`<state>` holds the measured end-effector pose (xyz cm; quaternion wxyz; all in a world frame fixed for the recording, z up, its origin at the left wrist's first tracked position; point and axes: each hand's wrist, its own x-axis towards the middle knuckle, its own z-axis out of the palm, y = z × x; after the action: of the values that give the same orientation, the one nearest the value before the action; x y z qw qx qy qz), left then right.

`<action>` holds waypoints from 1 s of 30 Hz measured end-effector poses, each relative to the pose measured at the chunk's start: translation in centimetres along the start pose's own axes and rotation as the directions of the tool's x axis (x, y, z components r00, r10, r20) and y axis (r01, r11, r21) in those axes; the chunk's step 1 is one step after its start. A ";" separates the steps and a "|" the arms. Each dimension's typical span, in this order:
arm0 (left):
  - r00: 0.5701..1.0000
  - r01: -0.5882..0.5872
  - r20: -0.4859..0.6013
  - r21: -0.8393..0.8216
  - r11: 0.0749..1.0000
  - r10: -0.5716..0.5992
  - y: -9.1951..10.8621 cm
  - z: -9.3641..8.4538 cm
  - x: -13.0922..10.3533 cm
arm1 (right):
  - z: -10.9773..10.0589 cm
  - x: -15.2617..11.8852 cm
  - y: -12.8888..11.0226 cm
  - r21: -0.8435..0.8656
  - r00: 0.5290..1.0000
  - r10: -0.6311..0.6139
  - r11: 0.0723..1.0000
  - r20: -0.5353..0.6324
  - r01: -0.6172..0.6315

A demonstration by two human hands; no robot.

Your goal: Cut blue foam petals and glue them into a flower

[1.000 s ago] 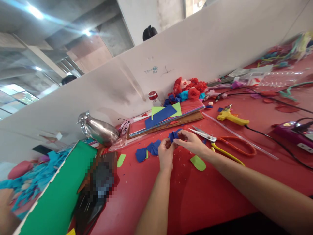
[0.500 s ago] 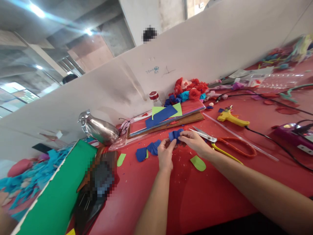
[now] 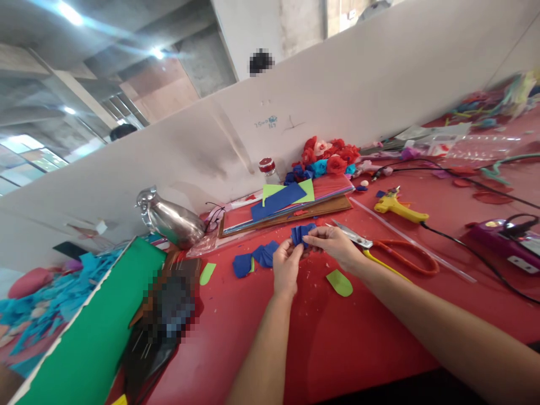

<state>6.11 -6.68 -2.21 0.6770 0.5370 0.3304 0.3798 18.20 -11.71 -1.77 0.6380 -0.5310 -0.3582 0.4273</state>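
Between my fingers is a blue folded piece, paper or felt; its material is hard to tell. My left hand pinches it from the left and below. From the right, my right hand grips its edge between thumb and fingers. Left of my hands lie more blue pieces on the red tabletop, with a bit of green under one. Just right of my right hand rest scissors with orange and yellow handles, blades partly apart. A green petal-shaped piece lies below my right wrist.
A yellow glue gun with a black cord lies at right, near a purple power strip. Behind my hands are stacked sheets and red and blue flowers. A steel jug and a green board stand left.
The blue piece looks more gathered into folds between my fingers, and my right fingers have shifted slightly left along it. The whole view has shifted a little.
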 end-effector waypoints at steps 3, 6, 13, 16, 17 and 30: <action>1.000 -0.008 -0.027 -0.010 1.000 0.008 -0.3 -0.1 0.1 | 0.1 0.0 0.1 0.041 0.999 0.040 0.998 -0.008 -0.039; 0.998 0.017 -0.056 -0.050 0.999 -0.019 -0.5 -0.2 0.3 | 0.2 0.0 0.1 0.103 0.993 0.103 0.990 -0.050 -0.098; 0.986 0.047 -0.153 -0.151 0.987 -0.070 0.2 -0.7 0.7 | -0.5 0.4 0.0 0.076 0.966 -0.011 0.997 -0.259 0.032; 0.984 0.056 -0.161 -0.160 0.986 -0.082 0.3 -0.9 0.8 | -0.8 0.6 -0.2 0.025 0.936 -0.083 0.995 -0.343 0.097; 0.984 0.056 -0.159 -0.162 0.985 -0.083 0.3 -0.9 0.8 | -0.9 0.6 -0.2 0.034 0.935 -0.078 0.995 -0.347 0.095; 0.973 -0.041 -0.221 0.096 0.995 0.061 -0.6 -1.0 0.8 | 0.0 0.4 0.4 0.011 0.948 -0.093 0.995 -0.303 0.101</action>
<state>5.78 -5.60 -3.04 0.6005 0.5294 0.4073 0.4396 18.32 -11.33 -2.19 0.7126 -0.5632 -0.2766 0.3139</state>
